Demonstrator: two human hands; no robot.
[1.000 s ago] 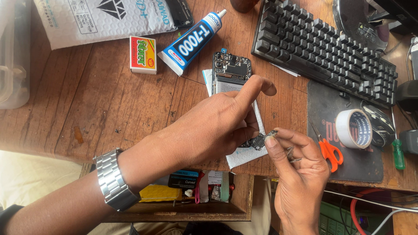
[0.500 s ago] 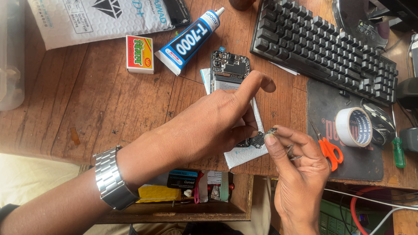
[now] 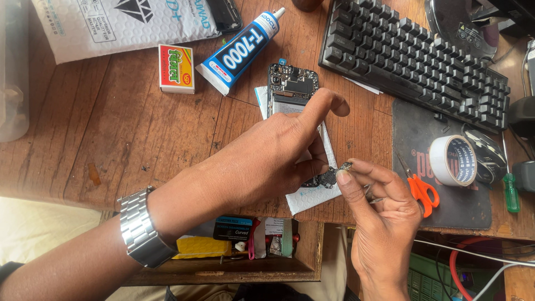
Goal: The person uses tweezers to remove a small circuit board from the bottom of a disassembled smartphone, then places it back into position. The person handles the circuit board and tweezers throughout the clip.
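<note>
An opened phone (image 3: pixel 291 89) with its circuit board bare lies on a white padded sheet (image 3: pixel 308 198) on the wooden desk (image 3: pixel 111 134). My left hand (image 3: pixel 273 159) rests over the phone's lower half, forefinger stretched out, a metal watch (image 3: pixel 140 227) on the wrist. My right hand (image 3: pixel 379 214) pinches thin metal tweezers, whose tip holds a small dark part (image 3: pixel 344 166) at the phone's lower edge. The lower half of the phone is hidden under my left hand.
A blue glue tube (image 3: pixel 241 50), a matchbox (image 3: pixel 176 68) and a white padded envelope (image 3: pixel 122 25) lie at the back left. A black keyboard (image 3: pixel 418 61) stands at the back right. Tape roll (image 3: pixel 452 160), orange scissors (image 3: pixel 421 192) and green screwdriver (image 3: pixel 511 192) lie right. An open drawer (image 3: pixel 234 239) sits below.
Both hands stay almost still; my right fingertips with the small part shifted only slightly at the phone's lower edge.
</note>
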